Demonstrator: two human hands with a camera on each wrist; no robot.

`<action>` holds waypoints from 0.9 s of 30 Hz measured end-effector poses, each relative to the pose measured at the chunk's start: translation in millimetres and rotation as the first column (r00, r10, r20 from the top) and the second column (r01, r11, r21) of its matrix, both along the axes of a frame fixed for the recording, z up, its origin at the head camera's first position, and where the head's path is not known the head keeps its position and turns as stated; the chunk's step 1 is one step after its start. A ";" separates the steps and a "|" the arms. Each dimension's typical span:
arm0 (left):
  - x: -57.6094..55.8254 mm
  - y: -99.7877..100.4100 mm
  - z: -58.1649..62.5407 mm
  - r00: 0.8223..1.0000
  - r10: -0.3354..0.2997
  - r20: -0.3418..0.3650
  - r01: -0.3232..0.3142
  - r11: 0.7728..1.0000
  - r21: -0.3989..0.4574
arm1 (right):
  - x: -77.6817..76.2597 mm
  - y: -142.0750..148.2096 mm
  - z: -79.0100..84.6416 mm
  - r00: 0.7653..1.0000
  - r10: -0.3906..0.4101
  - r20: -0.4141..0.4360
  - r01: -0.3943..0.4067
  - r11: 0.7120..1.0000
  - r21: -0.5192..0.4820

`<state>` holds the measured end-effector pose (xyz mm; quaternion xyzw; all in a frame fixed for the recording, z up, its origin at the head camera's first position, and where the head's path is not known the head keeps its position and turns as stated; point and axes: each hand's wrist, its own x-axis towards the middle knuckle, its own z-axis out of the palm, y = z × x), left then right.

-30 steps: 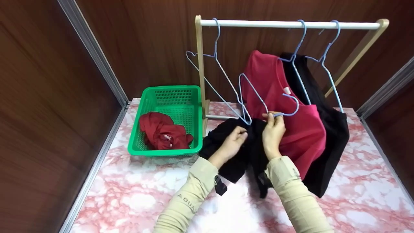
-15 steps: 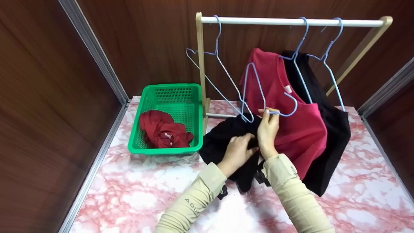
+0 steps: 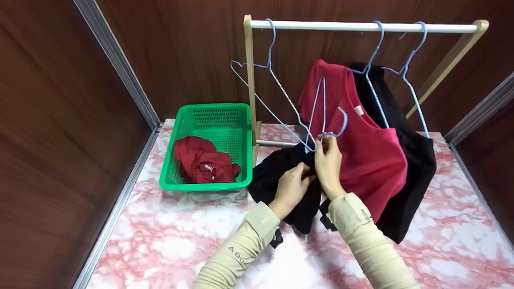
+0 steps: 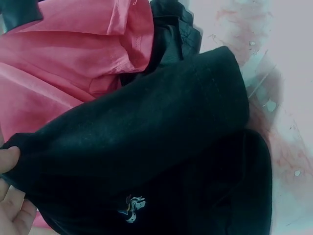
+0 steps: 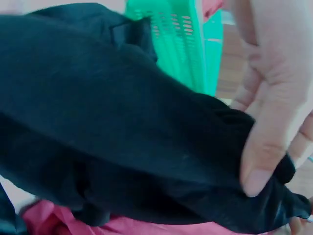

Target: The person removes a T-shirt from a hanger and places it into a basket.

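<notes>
My left hand (image 3: 291,186) pinches a black shirt (image 3: 267,172), its thumb bent over the cloth. In the left wrist view the shirt's stitched sleeve edge (image 4: 220,88) lies across it, above a small white embroidered logo (image 4: 134,208). Just ahead and to the right, my right hand (image 3: 328,166) grips a blue wire clothes hanger (image 3: 343,120) near the base of its hook. That hanger is turned nearly edge-on; its lower end by the black cloth is hidden. In the right wrist view my left thumb presses on the gathered shirt (image 5: 122,117).
A rack with a white rail (image 3: 321,26) stands behind, bearing a bare hanger (image 3: 281,86), a pink-red top (image 3: 357,156) and a black garment (image 3: 417,176). To the left, a green basket (image 3: 165,176) holds dark red cloth (image 3: 204,160).
My right hand has shifted left with the hanger, which has swung more upright and edge-on. My left hand has moved down slightly and now pinches the black shirt beside the right hand.
</notes>
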<state>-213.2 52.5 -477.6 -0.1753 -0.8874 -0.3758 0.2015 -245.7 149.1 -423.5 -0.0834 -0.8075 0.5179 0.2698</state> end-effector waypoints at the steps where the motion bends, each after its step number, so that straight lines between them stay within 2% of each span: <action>1: -0.1 -0.2 0.0 1.000 0.002 0.003 -0.002 1.000 0.014 | 0.2 0.5 0.4 1.000 -0.005 -0.022 0.005 1.000 0.026; 5: -0.5 -1.8 -0.3 1.000 0.008 0.001 -0.008 0.998 0.056 | -0.9 3.8 3.2 0.998 -0.001 -0.066 0.007 0.995 0.098; 12: 1.2 -6.8 0.9 1.000 -0.020 -0.016 0.021 0.998 0.053 | -4.7 8.0 11.2 0.999 0.040 0.009 -0.041 0.993 0.115; 16: 4.9 -9.6 -2.7 0.996 -0.087 -0.033 0.087 0.996 -0.003 | -8.9 10.1 19.3 0.996 0.087 0.009 -0.087 0.995 0.051; 20: 8.7 -13.1 -8.1 0.990 -0.144 0.001 0.144 0.989 -0.014 | -15.5 13.9 31.6 0.991 0.130 0.012 -0.130 0.991 -0.013; 23: 9.1 -16.9 -10.9 0.989 -0.145 0.038 0.145 0.989 0.001 | -20.1 15.7 40.2 0.988 0.155 0.023 -0.153 0.986 -0.072; 27: 8.8 -21.6 -13.4 0.990 -0.127 0.068 0.128 0.992 -0.004 | -25.3 16.1 49.6 0.982 0.187 -0.004 -0.185 0.971 -0.149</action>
